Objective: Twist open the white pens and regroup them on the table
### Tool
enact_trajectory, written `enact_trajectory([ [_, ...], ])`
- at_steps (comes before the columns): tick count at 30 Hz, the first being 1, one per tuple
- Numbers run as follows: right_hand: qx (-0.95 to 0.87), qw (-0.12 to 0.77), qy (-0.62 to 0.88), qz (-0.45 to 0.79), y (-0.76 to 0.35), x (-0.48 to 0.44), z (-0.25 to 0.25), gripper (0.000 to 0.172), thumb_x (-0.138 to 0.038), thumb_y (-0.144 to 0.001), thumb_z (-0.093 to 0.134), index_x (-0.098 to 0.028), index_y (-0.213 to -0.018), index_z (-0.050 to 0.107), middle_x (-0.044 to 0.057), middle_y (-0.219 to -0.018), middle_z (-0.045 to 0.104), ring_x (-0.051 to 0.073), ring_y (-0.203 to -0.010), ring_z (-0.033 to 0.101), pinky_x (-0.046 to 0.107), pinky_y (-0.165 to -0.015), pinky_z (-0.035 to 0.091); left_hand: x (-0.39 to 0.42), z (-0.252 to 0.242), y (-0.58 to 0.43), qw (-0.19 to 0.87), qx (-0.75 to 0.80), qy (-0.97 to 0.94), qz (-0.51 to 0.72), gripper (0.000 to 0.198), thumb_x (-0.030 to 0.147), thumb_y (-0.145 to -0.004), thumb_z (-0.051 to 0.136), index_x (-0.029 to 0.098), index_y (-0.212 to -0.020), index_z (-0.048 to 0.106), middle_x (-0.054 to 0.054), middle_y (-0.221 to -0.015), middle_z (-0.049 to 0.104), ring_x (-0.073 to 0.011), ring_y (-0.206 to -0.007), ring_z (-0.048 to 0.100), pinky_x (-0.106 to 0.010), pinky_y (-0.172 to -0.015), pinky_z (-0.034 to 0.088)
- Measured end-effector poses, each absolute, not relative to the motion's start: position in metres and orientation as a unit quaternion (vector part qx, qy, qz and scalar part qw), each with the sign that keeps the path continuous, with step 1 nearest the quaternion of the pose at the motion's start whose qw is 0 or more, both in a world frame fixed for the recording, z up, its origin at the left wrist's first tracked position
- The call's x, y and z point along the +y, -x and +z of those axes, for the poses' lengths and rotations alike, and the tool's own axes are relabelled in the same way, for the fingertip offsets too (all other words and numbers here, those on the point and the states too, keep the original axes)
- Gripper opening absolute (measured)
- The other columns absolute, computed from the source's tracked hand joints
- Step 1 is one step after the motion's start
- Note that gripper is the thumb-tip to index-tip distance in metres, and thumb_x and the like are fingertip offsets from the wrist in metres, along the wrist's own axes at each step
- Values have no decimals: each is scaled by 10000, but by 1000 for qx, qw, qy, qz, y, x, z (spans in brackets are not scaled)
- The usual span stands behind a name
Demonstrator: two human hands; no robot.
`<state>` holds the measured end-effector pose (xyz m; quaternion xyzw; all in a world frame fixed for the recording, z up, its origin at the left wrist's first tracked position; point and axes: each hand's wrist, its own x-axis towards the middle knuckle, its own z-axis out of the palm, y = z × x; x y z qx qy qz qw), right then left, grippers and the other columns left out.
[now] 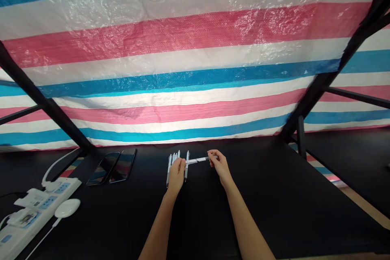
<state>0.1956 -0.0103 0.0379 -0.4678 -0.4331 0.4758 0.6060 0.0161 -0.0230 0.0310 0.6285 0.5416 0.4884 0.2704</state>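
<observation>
A white pen [198, 160] with a darker right end is stretched almost level between my two hands. My left hand [176, 174] is closed, its thumb and fingers pinching the pen's left end. At the other end, the fingertips of my right hand [219, 167] grip the darker part. Several white pens [169, 162] lie side by side on the black table, partly hidden behind my left hand. Another single pen [186, 176] lies just right of that hand, passing under the held pen, its dark tip toward me.
Two dark phones [125, 165] lie left of the pens. A white power strip [45, 207] with plugs and a white round charger [67, 208] are at the far left. Black frame bars [301, 124] rise on both sides, before a striped plastic sheet [183, 113].
</observation>
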Motion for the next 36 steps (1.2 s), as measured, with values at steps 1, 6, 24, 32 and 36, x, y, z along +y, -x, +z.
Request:
enact_trajectory([
  [1,-432,607,469,475,-195,-10,37,349,-499,-638,686,-183,-769,621,-32,-572,459,101,-485,429,228,-446,337,-23,31,-16,265,541,-632,487,361,433,-871,352,206,-597,414,14,-584,453,-150,-577,495,-262,-579,366],
  [6,-445,597,467,476,-195,-11,37,343,-494,-656,675,-182,-791,623,-42,-554,459,93,-476,422,217,-450,340,-22,30,-15,243,551,-632,487,344,412,-874,357,202,-612,433,15,-590,465,-144,-577,496,-256,-573,359],
  [24,-477,591,464,457,-194,-10,36,313,-459,-655,681,-191,-804,618,-41,-590,467,86,-468,417,217,-446,348,-19,25,-13,237,585,-589,504,372,450,-849,398,203,-581,471,7,-556,505,-155,-543,517,-274,-566,369],
  [32,-495,563,460,476,-193,-9,34,316,-451,-635,712,-180,-773,628,-2,-613,576,122,-515,527,229,-466,404,-19,26,-12,249,584,-584,506,373,474,-846,394,202,-611,491,5,-570,515,-154,-556,524,-270,-574,372],
  [36,-479,568,469,477,-194,-11,38,309,-448,-616,722,-177,-735,632,8,-604,614,133,-510,561,230,-451,415,-21,29,-13,259,581,-585,503,372,490,-840,405,205,-623,506,19,-526,481,-143,-518,498,-259,-544,362],
])
